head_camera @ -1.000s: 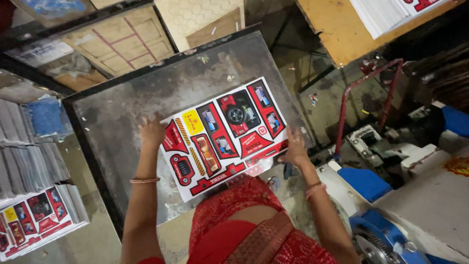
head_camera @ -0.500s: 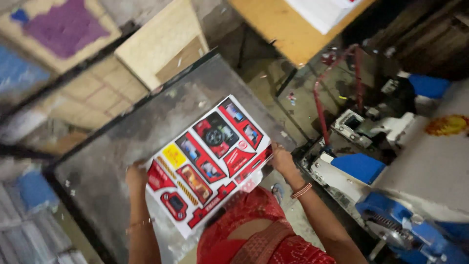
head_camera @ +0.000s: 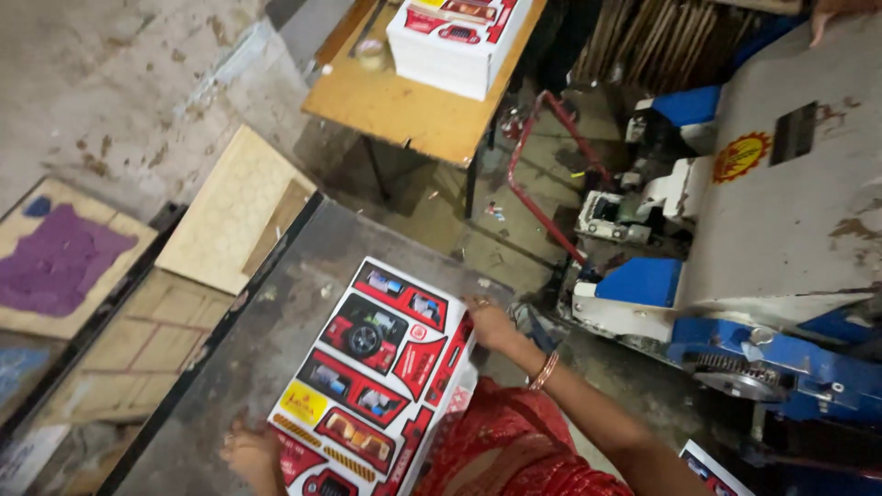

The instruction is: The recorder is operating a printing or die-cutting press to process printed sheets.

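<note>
A flat printed carton sheet, red and white with toy-car pictures, lies tilted on a grey metal table in the head view. My left hand grips its near left edge at the bottom of the frame. My right hand holds its far right corner, a bangle on the wrist. Red cloth of my clothing shows below the sheet.
A blue and grey machine stands at the right with a gear wheel. A wooden table at the top carries a stack of printed sheets. Boards lean at the left beside the metal table.
The view has swung right and up, showing more of the machine and wooden table. The sheet has slid toward the table's near right edge, both hands still on it.
</note>
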